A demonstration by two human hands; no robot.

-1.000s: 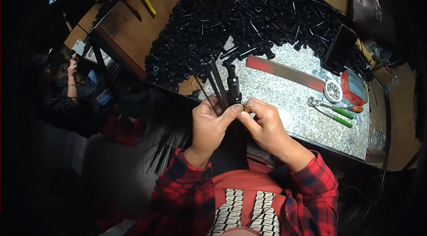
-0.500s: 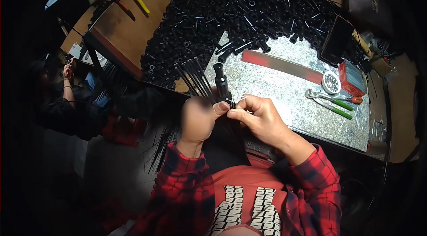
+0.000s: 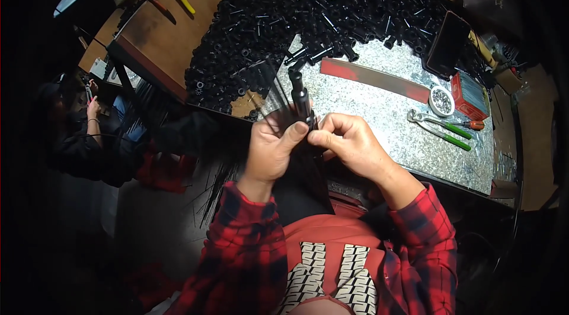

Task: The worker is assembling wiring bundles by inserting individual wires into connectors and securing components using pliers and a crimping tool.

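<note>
My left hand (image 3: pixel 268 152) is closed around a black stepped cylindrical part (image 3: pixel 300 98), which stands nearly upright with its narrower end up. A fan of thin black rods (image 3: pixel 269 86), blurred by motion, sticks up from the same hand, left of the part. My right hand (image 3: pixel 355 149) is pinched, thumb against bent forefinger, at the lower end of the cylinder beside my left thumb. What lies between its fingertips is too small and hidden to make out. Both hands are held in front of the table's near edge.
Beyond my hands lies a big heap of black cylindrical parts (image 3: pixel 284 12). On the metal-topped table (image 3: pixel 409 137) are a red-brown flat bar (image 3: pixel 373 80), a white round dish (image 3: pixel 441 100), green-handled pliers (image 3: pixel 441 130), a screwdriver (image 3: pixel 474 125) and a red box (image 3: pixel 467 98). Another person (image 3: pixel 92 113) works at the left.
My left hand has turned slightly, and the rods and cylinder have shifted a little. My right hand has moved slightly up, still pinched at the cylinder's lower end.
</note>
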